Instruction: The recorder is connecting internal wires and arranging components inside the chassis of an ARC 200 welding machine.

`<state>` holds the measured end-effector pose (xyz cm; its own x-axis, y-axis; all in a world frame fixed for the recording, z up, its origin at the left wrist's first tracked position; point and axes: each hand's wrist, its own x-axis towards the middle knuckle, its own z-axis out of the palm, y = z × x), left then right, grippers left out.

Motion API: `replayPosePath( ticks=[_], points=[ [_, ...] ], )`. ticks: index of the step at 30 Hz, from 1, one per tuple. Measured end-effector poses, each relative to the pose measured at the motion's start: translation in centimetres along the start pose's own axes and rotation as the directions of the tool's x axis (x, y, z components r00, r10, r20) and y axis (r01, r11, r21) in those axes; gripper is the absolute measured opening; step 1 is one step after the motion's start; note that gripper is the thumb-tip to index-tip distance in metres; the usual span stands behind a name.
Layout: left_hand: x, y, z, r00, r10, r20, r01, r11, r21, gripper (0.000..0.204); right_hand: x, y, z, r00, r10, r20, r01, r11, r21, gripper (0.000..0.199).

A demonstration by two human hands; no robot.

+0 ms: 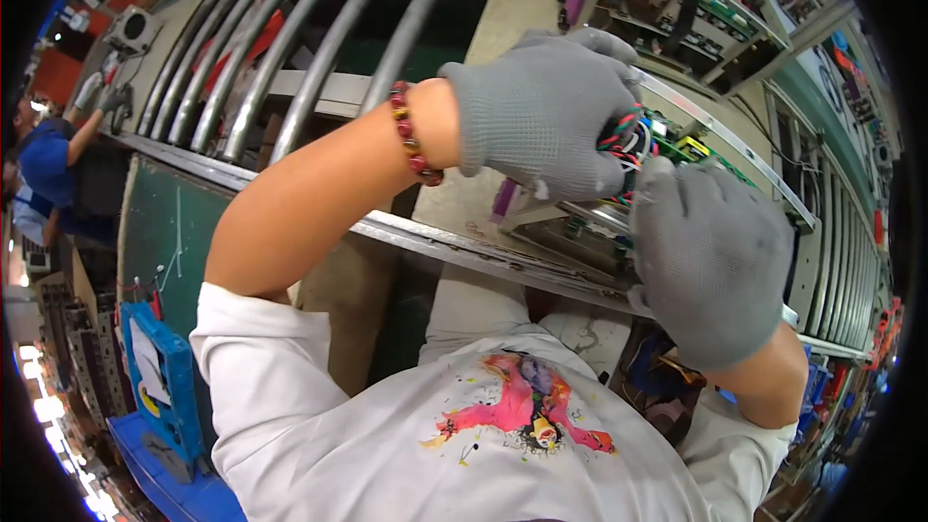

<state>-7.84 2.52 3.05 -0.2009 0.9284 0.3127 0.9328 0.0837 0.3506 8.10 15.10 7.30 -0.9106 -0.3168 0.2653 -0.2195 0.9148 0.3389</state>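
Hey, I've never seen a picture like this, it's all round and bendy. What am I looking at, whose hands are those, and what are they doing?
The picture comes from a wide camera worn on a person's head, looking down; that is why straight edges curve. You see the wearer's own white shirt and both arms.

The left hand and right hand wear grey knit gloves. Both are closed around a bundle of coloured wires joined to a green circuit board, which sits at a metal conveyor frame with long rollers.

A red bead bracelet is on the left wrist. Far left, another person in blue works nearby.
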Motion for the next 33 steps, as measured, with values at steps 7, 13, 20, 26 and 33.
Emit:
replayPosePath(
  ticks=[7,13,20,26,33],
  points=[
    [-0.4,-0.5,0.0,0.997,0.036,-0.061,-0.037,0.999,-0.016,0.03,2.1,1.4,0.0,0.994,-0.075,0.076,0.066,0.99,0.125,0.009],
    [1.1,0.4,0.3,0.983,-0.036,0.18,0.034,0.999,0.014,0.044,-0.1,2.3,1.2,1.0,-0.028,0.01,0.027,0.993,0.113,0.01],
    [1.0,-0.2,-1.3,0.924,-0.164,0.346,0.175,0.985,-0.001,0.054,1.6,2.3,1.5,0.974,-0.221,0.051,0.223,0.974,-0.041,0.016],
    [1.2,0.4,-0.4,0.946,-0.148,0.289,0.136,0.989,0.062,0.057,2.0,3.1,2.1,0.982,-0.143,0.126,0.145,0.989,-0.003,0.01],
    [-0.4,0.6,-3.8,0.954,-0.032,0.298,0.055,0.996,-0.069,0.027,2.8,5.6,1.7,0.924,-0.377,0.061,0.367,0.92,0.138,0.016]
  ],
)
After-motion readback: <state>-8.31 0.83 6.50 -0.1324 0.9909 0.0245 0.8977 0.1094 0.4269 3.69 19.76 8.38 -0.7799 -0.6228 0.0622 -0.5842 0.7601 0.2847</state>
